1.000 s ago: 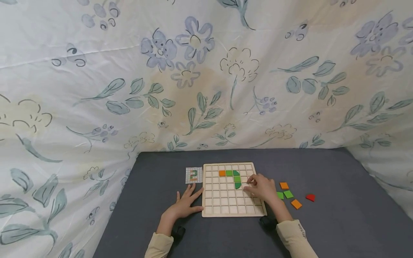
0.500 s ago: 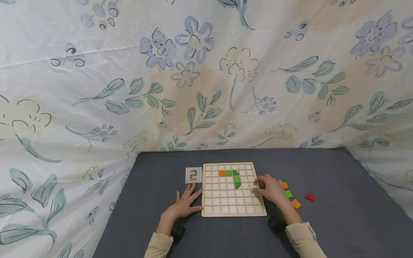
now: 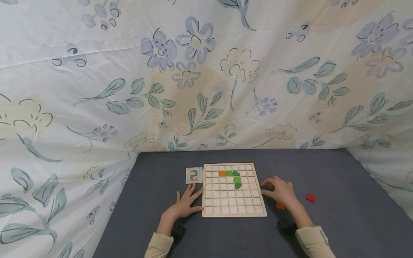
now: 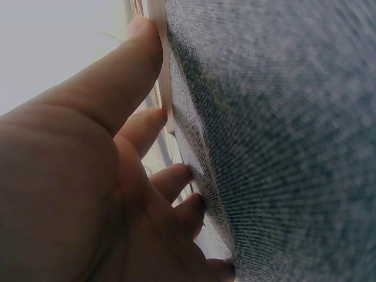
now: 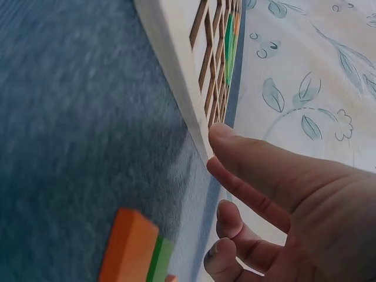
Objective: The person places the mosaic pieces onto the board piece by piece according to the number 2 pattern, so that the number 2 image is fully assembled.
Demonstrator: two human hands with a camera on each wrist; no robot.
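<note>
A wooden grid board lies on the dark table. In its upper rows sit an orange square tile, light green squares and dark green rounded tiles. My left hand rests with spread fingers at the board's left edge, thumb on the rim. Just off the right edge is my right hand, thumb and index finger reaching to the rim, nothing visible between them. Loose orange and green tiles lie beneath that hand, mostly hidden from the head view.
A small printed pattern card lies left of the board, beyond the left fingertips. One red tile sits on the table to the right. A flowered cloth hangs behind and at both sides.
My right hand has moved right, off the board's cells to beside its right edge, covering most of the loose tiles. The left hand and the tiles on the board stay put.
</note>
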